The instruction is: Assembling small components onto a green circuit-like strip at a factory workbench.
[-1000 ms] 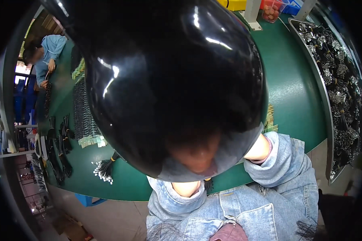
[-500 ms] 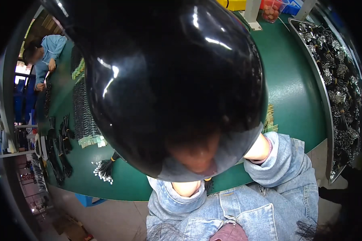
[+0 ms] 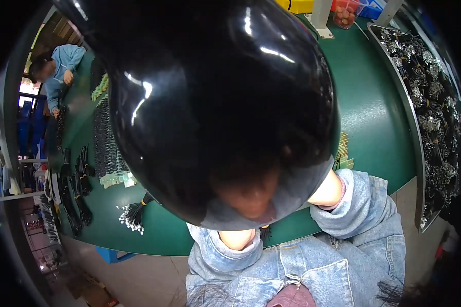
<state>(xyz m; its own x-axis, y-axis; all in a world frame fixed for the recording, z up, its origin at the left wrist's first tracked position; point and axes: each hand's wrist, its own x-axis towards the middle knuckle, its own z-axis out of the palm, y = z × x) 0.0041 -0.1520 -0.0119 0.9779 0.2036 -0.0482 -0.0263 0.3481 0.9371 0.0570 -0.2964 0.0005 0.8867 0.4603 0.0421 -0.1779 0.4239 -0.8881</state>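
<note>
A large, glossy black rounded housing fills the middle of the view and hides both my hands. Below its lower rim only my left wrist shows, in a rolled denim sleeve. On the right, my right wrist passes under the same housing. What either hand holds or touches is hidden. Between the wrists the dark end of a cable bundle with a yellow tie peeks out. Left of my left arm lies a bundle of black cables with white ends. Beside my right wrist are yellowish-green strips, partly covered.
Black cable bundles and a long row of dark wired parts lie on the green table at left. A metal-rimmed tray of tied cables stands at right. Across the far left, a co-worker in light blue works.
My right wrist and sleeve have shifted very slightly left. At the far left, the co-worker's hands have moved a little. A small red patch has appeared at the lower right edge.
</note>
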